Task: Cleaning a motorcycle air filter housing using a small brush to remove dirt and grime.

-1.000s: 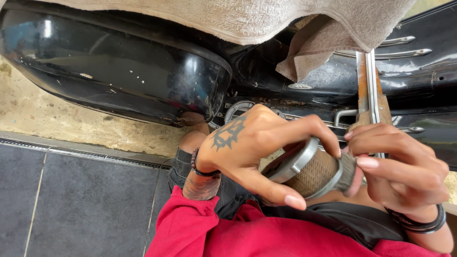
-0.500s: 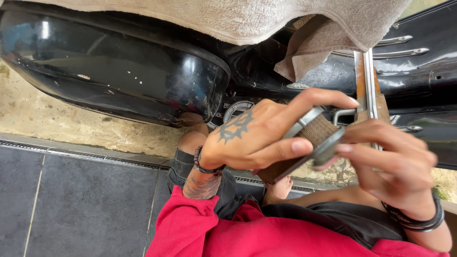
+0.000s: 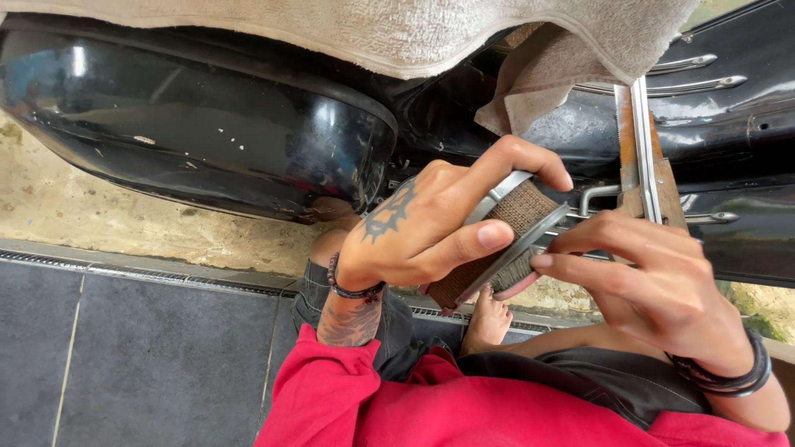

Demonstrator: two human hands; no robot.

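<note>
The filter [image 3: 497, 248], a short brown cylinder with metal rims, is out of the scooter [image 3: 248, 149] and held in both hands above the lap, in front of the black body. It looks removed and under inspection; refitting seems left to do. The left hand [image 3: 422, 236] wraps it, forefinger curled over the top rim, thumb along the side. The right hand [image 3: 654, 290] meets its end with fingers [image 3: 580, 263] narrowly spread, tips touching the rim. Beyond, a towel [image 3: 397, 33] drapes the scooter.

The round filter [image 3: 505, 240] has tipped edge-on, both hands closing tighter around it.
</note>
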